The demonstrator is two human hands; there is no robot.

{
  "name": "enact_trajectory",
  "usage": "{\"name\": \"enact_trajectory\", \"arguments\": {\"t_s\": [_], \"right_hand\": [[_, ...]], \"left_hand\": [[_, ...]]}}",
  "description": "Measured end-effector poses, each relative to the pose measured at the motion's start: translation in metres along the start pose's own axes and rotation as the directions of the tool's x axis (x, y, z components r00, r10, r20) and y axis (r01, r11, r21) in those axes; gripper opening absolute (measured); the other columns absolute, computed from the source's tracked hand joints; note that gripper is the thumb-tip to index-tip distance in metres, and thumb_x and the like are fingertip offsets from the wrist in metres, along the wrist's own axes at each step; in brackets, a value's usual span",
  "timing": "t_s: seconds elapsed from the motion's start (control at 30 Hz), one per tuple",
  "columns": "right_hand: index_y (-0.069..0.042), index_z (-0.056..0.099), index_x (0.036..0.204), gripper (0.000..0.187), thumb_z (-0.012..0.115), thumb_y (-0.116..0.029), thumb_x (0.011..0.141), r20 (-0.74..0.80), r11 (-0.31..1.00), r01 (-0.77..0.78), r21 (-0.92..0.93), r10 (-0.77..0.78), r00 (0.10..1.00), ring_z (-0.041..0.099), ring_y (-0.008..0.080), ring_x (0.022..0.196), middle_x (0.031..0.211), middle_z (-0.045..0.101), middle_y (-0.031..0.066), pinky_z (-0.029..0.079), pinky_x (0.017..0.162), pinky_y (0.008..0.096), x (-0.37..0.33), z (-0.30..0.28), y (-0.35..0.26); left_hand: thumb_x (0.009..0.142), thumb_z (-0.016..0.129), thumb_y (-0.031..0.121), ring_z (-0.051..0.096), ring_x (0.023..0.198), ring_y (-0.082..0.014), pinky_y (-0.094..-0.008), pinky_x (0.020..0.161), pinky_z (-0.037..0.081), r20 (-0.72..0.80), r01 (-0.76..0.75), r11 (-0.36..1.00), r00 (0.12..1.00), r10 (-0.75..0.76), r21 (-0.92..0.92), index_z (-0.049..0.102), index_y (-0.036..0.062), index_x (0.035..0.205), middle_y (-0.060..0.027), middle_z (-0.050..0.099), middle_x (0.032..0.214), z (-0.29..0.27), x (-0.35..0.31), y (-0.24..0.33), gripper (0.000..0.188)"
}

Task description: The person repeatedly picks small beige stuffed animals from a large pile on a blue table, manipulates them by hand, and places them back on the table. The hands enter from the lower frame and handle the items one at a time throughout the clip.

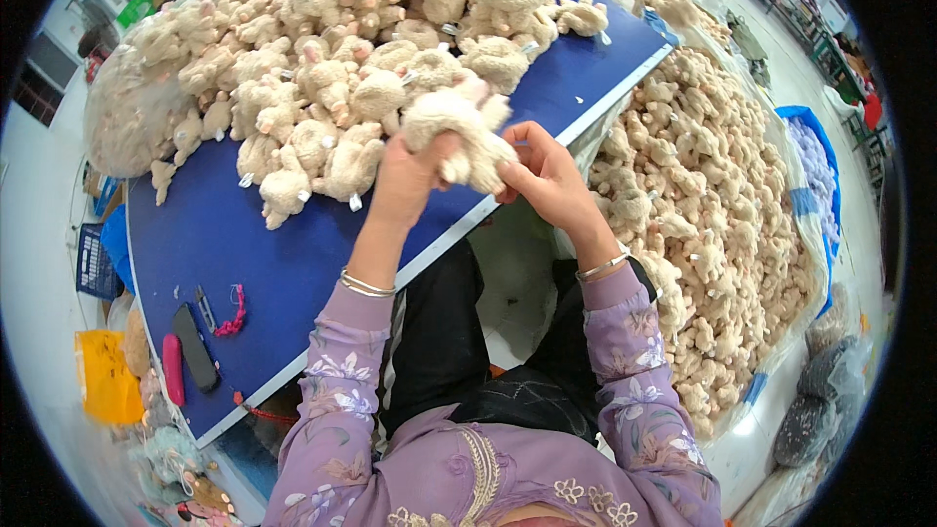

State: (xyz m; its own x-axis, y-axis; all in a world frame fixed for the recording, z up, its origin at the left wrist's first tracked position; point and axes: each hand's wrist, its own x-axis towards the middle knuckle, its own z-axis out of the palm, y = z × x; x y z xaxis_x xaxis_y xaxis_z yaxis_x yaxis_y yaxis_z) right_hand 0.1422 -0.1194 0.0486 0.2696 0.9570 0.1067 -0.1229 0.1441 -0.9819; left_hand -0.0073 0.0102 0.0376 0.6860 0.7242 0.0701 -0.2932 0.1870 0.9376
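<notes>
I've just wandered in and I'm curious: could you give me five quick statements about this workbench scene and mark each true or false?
1. The left hand holds a cream plush toy, with the right hand at its edge. True.
2. The tabletop is bright red. False: it is blue.
3. A pink object lies beside a long dark grey one on the table. True.
4. The large heap to the person's right is purple. False: it is cream.
5. Both wrists are bare. False: each wears bangles or a bangle.
</notes>
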Motion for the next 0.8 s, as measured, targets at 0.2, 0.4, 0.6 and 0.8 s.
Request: {"name": "enact_trajectory", "arguments": {"t_s": [0.2,0.4,0.6,0.8], "right_hand": [[-0.003,0.052,0.126,0.054,0.053,-0.045,0.092,-0.345,0.632,0.584,0.509,-0.472,0.811,0.06,0.0195,0.091,0.106,0.063,0.009,0.05,0.08,0.0354,-0.007,-0.06,-0.016],[-0.003,0.055,0.117,0.049,0.039,-0.045,0.097,-0.12,0.913,0.172,0.37,-0.136,0.983,0.064,0.0204,0.081,0.098,0.068,0.0117,0.05,0.073,0.0329,0.006,-0.046,0.004],[0.001,0.056,0.107,0.02,0.061,-0.012,0.093,0.087,0.99,-0.024,-0.141,0.037,0.995,0.062,0.0106,0.077,0.092,0.066,0.0068,0.05,0.069,0.0247,0.004,0.011,0.008],[0.0,0.053,0.116,0.035,0.067,-0.018,0.09,0.048,0.999,0.004,-0.05,-0.002,0.999,0.057,0.0058,0.077,0.093,0.062,0.0013,0.047,0.064,0.0221,0.006,0.01,0.018]], "left_hand": [[0.089,0.069,0.027,0.06,0.097,-0.0145,-0.0275,0.086,0.048,-0.21,-0.322,0.894,0.894,0.395,0.311,0.052,-0.0014,0.119,-0.0116,0.064,0.109,-0.033,0.006,0.041,0.045],[0.077,0.074,0.02,0.059,0.108,-0.034,-0.04,0.099,0.044,-0.086,0.074,0.06,0.967,0.239,0.995,0.052,-0.0017,0.122,-0.0189,0.062,0.115,-0.054,-0.005,0.036,0.055],[0.075,0.06,0.003,0.06,0.105,-0.0239,-0.0305,0.094,0.046,-0.04,-0.046,0.602,0.991,0.128,0.797,0.051,-0.0007,0.124,-0.0122,0.061,0.116,-0.062,-0.002,0.041,0.05],[0.075,0.052,-0.001,0.057,0.1,-0.0082,-0.0239,0.089,0.047,0.259,-0.043,0.987,0.966,0.001,0.157,0.054,-0.0005,0.121,-0.0028,0.06,0.109,-0.032,-0.017,0.053,0.046]]}}
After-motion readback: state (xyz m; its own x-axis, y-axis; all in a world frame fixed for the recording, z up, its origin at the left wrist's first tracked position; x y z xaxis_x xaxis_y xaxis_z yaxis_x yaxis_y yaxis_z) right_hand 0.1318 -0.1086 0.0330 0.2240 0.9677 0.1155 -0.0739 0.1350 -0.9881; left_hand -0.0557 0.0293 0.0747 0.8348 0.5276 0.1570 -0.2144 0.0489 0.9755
